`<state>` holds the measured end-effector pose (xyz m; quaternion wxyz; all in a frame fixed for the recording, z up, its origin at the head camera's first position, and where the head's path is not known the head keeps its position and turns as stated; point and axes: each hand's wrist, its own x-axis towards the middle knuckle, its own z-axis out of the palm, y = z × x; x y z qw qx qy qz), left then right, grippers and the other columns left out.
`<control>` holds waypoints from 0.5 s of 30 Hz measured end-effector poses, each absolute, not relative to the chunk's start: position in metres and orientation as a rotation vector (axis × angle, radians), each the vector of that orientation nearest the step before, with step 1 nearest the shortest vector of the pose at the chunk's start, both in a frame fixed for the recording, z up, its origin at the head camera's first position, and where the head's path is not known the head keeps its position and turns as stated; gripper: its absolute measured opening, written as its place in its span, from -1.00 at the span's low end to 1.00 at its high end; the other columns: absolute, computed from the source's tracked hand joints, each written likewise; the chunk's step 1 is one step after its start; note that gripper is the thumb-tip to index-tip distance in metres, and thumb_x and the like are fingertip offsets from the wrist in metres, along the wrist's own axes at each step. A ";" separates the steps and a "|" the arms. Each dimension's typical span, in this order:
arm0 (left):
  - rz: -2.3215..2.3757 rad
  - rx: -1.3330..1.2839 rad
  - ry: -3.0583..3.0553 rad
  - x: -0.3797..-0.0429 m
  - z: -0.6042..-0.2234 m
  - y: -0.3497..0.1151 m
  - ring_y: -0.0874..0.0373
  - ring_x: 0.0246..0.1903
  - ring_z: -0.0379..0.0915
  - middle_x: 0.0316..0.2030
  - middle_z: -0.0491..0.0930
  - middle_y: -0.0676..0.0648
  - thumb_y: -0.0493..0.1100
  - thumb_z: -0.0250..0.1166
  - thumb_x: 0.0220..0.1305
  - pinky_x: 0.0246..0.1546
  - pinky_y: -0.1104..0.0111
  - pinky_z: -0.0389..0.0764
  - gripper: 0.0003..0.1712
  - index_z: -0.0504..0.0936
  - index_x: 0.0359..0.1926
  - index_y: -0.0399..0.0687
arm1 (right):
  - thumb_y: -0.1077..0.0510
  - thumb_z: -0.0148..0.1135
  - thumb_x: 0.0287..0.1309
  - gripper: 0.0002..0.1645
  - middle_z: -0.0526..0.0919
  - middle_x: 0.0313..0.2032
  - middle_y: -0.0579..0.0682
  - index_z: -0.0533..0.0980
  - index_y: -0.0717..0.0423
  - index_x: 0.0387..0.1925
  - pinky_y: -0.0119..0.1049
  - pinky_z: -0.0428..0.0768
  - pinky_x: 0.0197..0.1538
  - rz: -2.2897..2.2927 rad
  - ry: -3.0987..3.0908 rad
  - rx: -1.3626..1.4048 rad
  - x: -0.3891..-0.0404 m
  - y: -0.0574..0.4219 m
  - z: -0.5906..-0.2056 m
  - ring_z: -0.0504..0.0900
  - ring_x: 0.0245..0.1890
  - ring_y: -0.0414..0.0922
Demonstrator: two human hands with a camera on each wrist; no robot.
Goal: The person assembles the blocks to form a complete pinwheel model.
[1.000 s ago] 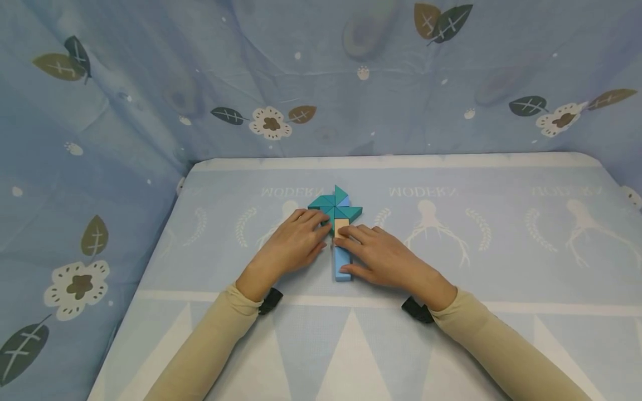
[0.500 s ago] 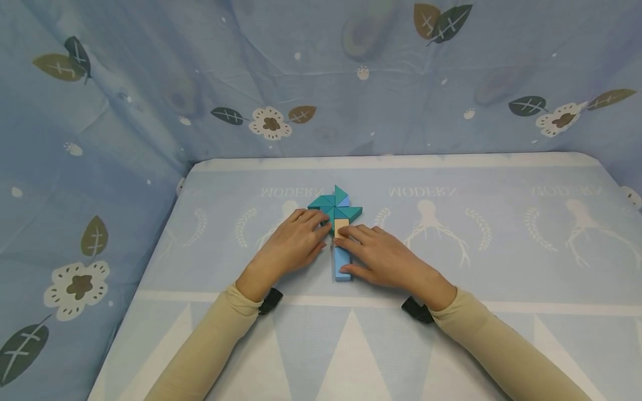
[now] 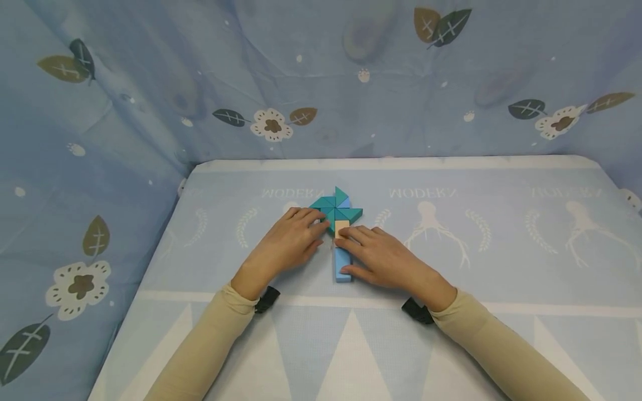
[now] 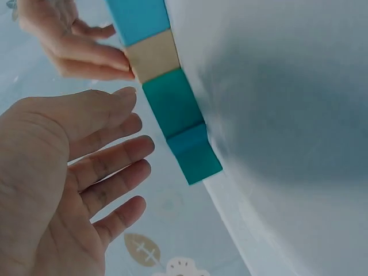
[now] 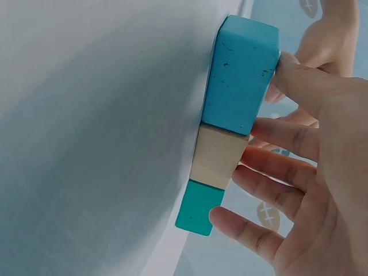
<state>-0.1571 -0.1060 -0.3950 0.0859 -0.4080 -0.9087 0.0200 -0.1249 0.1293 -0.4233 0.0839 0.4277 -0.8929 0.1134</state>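
Observation:
In the head view a pinwheel shape of green triangular blocks (image 3: 327,213) lies flat on the table, with a light blue triangular block (image 3: 345,204) at its upper right. Below it a natural wood block (image 3: 341,224) and a long blue block (image 3: 343,262) form a straight stem. My right hand (image 3: 383,256) touches the stem from the right; the right wrist view shows the thumb against the blue block (image 5: 241,75) and fingertips along the wood block (image 5: 218,158). My left hand (image 3: 286,239) is left of the pinwheel, holding nothing, its fingers relaxed and apart from the blocks in the left wrist view.
A pale blue patterned cloth (image 3: 501,250) covers the table. Behind and to the left hangs a blue curtain (image 3: 321,72) with flowers and leaves. Black wrist straps (image 3: 418,310) show under both wrists.
My left hand has drawn slightly to the left, away from the pinwheel. The right hand stays at the stem, and the blocks keep their arrangement.

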 end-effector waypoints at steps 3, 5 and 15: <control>0.014 -1.194 -2.748 -0.160 -0.391 -0.108 0.01 0.22 0.42 0.16 0.55 -0.05 -0.07 0.31 0.32 0.27 0.14 0.37 -0.54 0.57 0.21 -0.04 | -0.18 0.21 0.28 -0.39 0.48 0.23 0.03 0.47 0.04 0.24 -0.03 0.54 0.09 0.353 -2.661 1.266 -0.126 0.132 -0.424 0.50 0.19 -0.02; -0.018 -1.179 -2.765 -0.162 -0.390 -0.111 0.01 0.21 0.43 0.16 0.56 -0.06 -0.08 0.29 0.33 0.26 0.13 0.37 -0.55 0.57 0.21 -0.05 | -0.16 0.22 0.29 -0.40 0.47 0.24 0.04 0.47 0.04 0.25 -0.02 0.53 0.11 0.365 -2.654 1.250 -0.126 0.136 -0.424 0.49 0.21 -0.01; -0.195 -0.997 -2.826 -0.170 -0.390 -0.161 -0.07 0.11 0.50 0.11 0.58 -0.13 -0.12 0.30 0.32 0.16 0.04 0.45 -0.53 0.57 0.22 -0.14 | -0.03 0.32 0.21 -0.39 0.48 0.23 0.12 0.46 0.10 0.24 0.04 0.53 0.09 0.412 -2.661 1.055 -0.123 0.192 -0.430 0.53 0.15 0.07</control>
